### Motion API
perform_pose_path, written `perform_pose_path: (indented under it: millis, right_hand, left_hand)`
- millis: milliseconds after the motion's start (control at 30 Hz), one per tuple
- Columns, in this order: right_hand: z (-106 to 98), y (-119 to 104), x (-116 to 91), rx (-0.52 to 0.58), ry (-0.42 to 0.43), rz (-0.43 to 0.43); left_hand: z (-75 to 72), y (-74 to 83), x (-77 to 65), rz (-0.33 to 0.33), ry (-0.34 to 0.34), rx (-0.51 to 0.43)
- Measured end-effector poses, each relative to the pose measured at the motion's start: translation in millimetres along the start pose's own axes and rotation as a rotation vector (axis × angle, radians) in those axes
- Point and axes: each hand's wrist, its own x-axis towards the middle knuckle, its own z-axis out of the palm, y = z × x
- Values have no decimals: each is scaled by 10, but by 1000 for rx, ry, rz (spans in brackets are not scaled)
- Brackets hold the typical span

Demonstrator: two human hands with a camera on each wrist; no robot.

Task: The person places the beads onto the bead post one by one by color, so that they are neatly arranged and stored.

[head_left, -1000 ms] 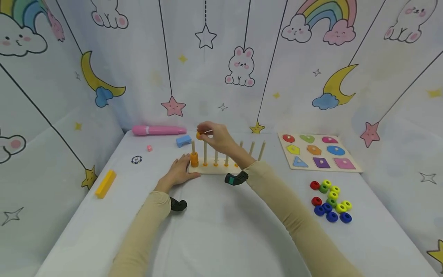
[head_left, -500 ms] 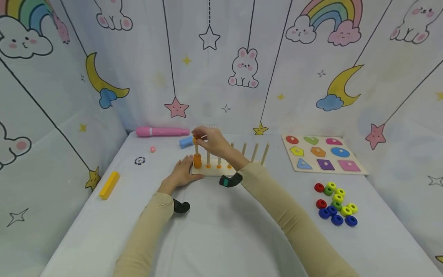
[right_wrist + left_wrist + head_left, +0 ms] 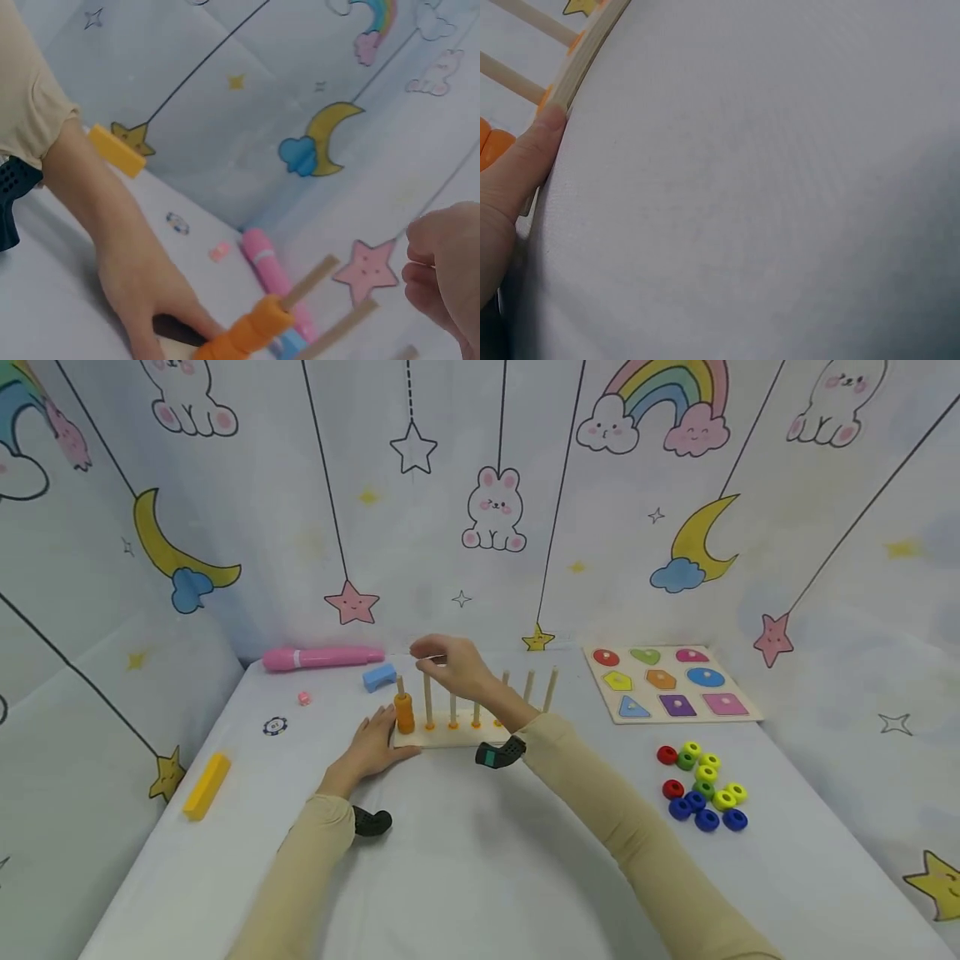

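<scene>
The left hand (image 3: 367,750) is resting spread at the left end of the wooden peg board (image 3: 442,740), thumb along its front; the right hand (image 3: 457,670) is hovering above, fingers loosely bent, pinching nothing visible. The board is probably feeling light and stiff, best gripped at its base. Seven pegs (image 3: 427,702) are showing, the leftmost carrying orange rings (image 3: 405,714), hard to count, likely smooth. Two red rings (image 3: 672,789), five yellow rings (image 3: 706,774), two green rings (image 3: 686,761) and four blue rings (image 3: 707,820) are lying right of the board.
</scene>
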Motion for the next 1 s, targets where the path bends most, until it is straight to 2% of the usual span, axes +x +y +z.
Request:
perform_pose_path:
  millis: [200, 367, 467, 633, 767, 867, 1000]
  right_hand:
    - [-333, 112, -202, 56, 104, 91]
    - [-567, 225, -323, 83, 124, 103]
    - [-744, 318, -477, 97, 172, 92]
    - [-1061, 284, -889, 113, 260, 97]
    - [-1298, 213, -1260, 97, 281, 166]
    - [-1451, 299, -1533, 102, 276, 249]
    - [-1647, 490, -1896, 54, 277, 325]
  left_hand:
    - [13, -49, -30, -9, -14, 2]
    - [-20, -140, -108, -19, -1, 7]
    - [-17, -165, -99, -6, 1, 6]
    - [16, -169, -57, 5, 1, 7]
    - [43, -145, -14, 18, 2, 6]
    - [58, -123, 18, 31, 1, 3]
    - [61, -86, 36, 29, -11, 7]
